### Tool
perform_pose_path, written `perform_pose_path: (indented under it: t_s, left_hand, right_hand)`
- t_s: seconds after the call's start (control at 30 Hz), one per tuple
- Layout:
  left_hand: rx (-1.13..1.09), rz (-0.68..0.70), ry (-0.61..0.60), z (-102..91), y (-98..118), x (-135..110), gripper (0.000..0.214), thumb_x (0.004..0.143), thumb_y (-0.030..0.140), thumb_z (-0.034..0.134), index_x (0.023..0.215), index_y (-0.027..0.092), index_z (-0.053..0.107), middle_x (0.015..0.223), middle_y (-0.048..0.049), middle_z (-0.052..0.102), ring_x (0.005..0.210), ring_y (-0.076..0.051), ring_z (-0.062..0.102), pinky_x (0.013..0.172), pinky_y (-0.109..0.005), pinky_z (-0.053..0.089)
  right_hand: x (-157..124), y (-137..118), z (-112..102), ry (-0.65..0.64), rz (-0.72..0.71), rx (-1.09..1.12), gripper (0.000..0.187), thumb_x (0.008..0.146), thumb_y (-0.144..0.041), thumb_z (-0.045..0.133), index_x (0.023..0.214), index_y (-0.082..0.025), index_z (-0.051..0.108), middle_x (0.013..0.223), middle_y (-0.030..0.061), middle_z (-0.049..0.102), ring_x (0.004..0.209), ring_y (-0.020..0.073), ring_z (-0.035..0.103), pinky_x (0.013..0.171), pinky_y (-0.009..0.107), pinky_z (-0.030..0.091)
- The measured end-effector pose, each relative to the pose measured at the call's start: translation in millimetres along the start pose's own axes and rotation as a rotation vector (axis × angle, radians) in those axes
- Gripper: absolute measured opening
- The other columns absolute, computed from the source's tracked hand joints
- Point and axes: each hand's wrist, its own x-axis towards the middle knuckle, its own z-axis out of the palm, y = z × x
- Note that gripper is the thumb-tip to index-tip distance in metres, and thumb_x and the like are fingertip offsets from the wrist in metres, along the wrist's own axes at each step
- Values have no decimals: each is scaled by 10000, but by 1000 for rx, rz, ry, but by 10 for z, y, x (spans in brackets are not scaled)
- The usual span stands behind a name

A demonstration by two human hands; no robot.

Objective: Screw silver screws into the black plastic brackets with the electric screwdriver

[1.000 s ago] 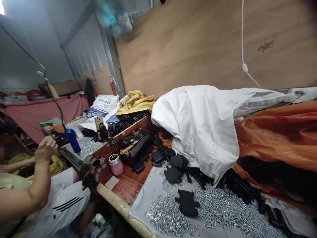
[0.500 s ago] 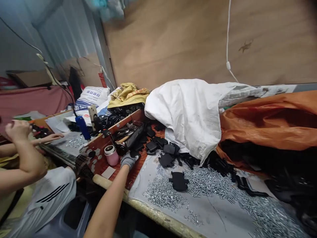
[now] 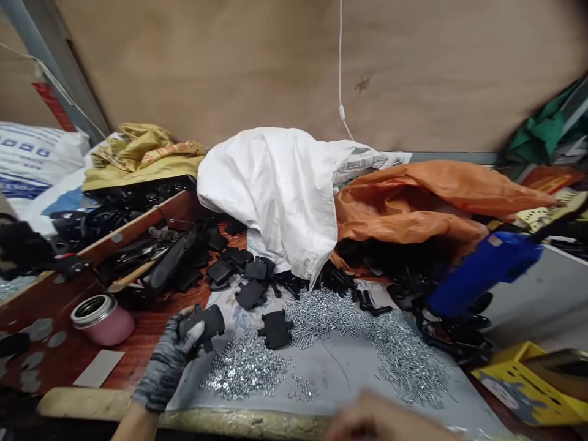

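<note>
My left hand point(image 3: 172, 358), in a grey knit glove, is closed round a black plastic part point(image 3: 206, 323) and holds it just above the table's left side. Beside it lie a heap of small silver nuts point(image 3: 245, 369) and a wider spread of silver screws point(image 3: 367, 337). Another black part point(image 3: 276, 328) rests between the two heaps. My right hand point(image 3: 386, 422) shows only as a bare, blurred shape at the bottom edge, near the table's front; its fingers cannot be made out. More black parts point(image 3: 239, 269) are piled behind.
A white sack point(image 3: 275, 184) and an orange sheet point(image 3: 422, 202) cover the back of the table. A blue power tool point(image 3: 482, 269) lies at the right above a yellow box point(image 3: 528, 380). A pink jar point(image 3: 103, 318) stands at the left by a wooden tray point(image 3: 124, 233).
The view has swung right, away from the person at the left. My left hand has picked up a black part and drawn it toward the nuts. My right hand has come into view.
</note>
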Motion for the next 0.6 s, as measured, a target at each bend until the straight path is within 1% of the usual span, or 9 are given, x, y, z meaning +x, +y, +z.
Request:
perform_pose_path:
  t_s: [0.07,0.13,0.2,0.23,0.3,0.37,0.47,0.53,0.6]
  left_hand:
    - [-49,-45,16,97,-6,-154,661,528,523,806,1089,242,595,1080,-65,719,920,-260,718,648,-304,608]
    - [-72,-99,20,196,-39,-271,609,530,498,802,1052,252,608,1093,-59,723,963,-275,715,664,-313,618]
    - [-138,-152,-22,286,-70,-372,579,562,491,780,1074,281,611,1149,-53,715,992,-290,716,673,-337,632]
    - [-174,-166,-50,328,-76,-422,567,579,496,765,1086,292,616,1172,-52,711,997,-294,717,685,-348,637]
    - [-242,-180,-109,410,-68,-521,562,614,516,729,1122,300,618,1183,-58,717,969,-296,727,716,-372,644]
    - [-298,-196,-158,491,-43,-607,586,648,520,693,1180,291,603,1185,-67,722,949,-291,731,757,-391,643]
    - [-393,-229,-191,575,-23,-665,645,638,487,701,1233,271,573,1250,-76,697,1049,-308,707,832,-411,634]
    - [-401,-211,-185,567,-39,-638,652,634,477,718,1235,272,569,1276,-77,685,1124,-321,679,891,-417,620]
    - [-322,-131,-142,488,-75,-559,623,665,507,690,1239,296,571,1275,-65,688,1175,-319,655,949,-416,599]
  right_hand:
    - [532,76,-180,42,34,-77,324,969,-361,582,1227,-165,591,1247,95,605,1080,227,621,922,446,538]
    - [1010,158,-282,81,97,-162,280,978,-338,567,1179,-148,613,1197,88,633,1095,229,619,957,464,516]
    - [1355,229,-289,86,173,-246,227,984,-296,556,1091,-117,648,1117,102,662,1081,232,629,968,462,504]
    - [1469,257,-264,83,203,-283,218,978,-289,565,1060,-109,657,1096,107,668,1075,233,632,967,456,503]
    - [1592,303,-186,78,241,-336,225,962,-302,593,1049,-106,659,1104,110,665,1074,232,630,960,445,505]
    - [1620,340,-107,95,258,-363,247,951,-320,610,1082,-114,648,1138,105,653,1084,232,621,955,446,505]
    - [1581,376,-30,156,238,-351,210,942,-238,593,1097,-106,643,1138,123,649,1115,254,599,960,452,487]
    - [1537,377,-14,209,197,-309,175,906,-137,572,1045,-87,665,1088,158,667,1117,276,595,964,427,469]
    - [1500,352,-39,284,146,-240,200,880,-88,532,1018,-86,677,1049,174,685,1091,274,611,966,385,459]
